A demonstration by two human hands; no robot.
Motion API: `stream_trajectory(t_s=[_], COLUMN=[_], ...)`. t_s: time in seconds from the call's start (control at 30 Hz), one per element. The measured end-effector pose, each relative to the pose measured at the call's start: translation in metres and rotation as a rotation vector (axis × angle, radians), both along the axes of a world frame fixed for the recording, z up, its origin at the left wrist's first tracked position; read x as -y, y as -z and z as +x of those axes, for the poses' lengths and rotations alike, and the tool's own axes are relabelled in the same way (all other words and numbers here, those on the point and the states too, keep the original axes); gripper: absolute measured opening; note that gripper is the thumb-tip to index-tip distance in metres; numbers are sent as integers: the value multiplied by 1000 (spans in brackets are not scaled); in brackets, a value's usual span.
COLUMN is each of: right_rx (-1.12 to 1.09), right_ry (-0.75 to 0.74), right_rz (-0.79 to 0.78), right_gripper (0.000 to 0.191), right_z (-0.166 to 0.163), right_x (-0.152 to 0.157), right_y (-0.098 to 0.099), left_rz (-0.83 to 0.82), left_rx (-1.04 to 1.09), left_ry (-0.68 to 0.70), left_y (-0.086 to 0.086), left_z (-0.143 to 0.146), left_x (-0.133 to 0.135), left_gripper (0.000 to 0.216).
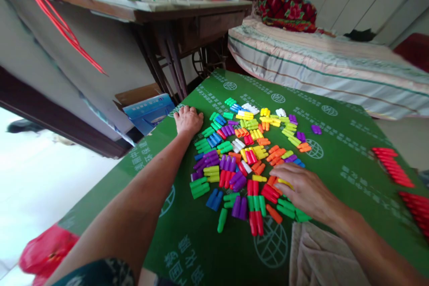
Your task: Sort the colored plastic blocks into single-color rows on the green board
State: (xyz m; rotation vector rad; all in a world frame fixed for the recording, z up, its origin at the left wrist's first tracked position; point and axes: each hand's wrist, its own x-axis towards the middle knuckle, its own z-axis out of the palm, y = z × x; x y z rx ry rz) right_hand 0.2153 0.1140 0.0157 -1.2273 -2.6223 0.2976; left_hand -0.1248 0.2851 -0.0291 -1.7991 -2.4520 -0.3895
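Many small plastic pieces that look like pen caps lie in a loose heap on the green table (214,268), several of them side by side in rows. My right hand (301,185) reaches over the right side of the heap, thumb and fingers around a yellow cap (284,183). Close to it are red caps (270,193) and green caps (287,208). At the table's left edge, my left hand (188,120) rests on the surface, fingers loosely spread and holding nothing. Blue caps (220,119) and green caps (208,132) lie nearest to it.
Rows of red caps (393,166) lie by the right edge. A beige cloth (321,254) is at the near side. Beyond stand a sewing-machine table (147,11) with boxes and bags, and a bed (321,62). A blue box (150,111) sits below, at left.
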Motion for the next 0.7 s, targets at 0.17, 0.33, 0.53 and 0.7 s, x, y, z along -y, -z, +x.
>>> stream_trajectory(t_s=[0.17, 0.33, 0.53, 0.7], right_rx=[83, 154, 217, 63], right_ry=[-90, -90, -56, -41], right_rz=[48, 3, 63, 104], right_gripper=[30, 31, 28, 37], right_z=[-5, -9, -10, -45], right_x=[17, 21, 24, 24], right_y=[11, 18, 15, 10], left_rz=[19, 26, 31, 41], left_rx=[-6, -18, -13, -15], left_ry=[2, 7, 6, 9], left_y=[2, 1, 1, 1], left_z=[-1, -1, -1, -2], left_x=[1, 3, 4, 4], left_gripper=[40, 39, 40, 39])
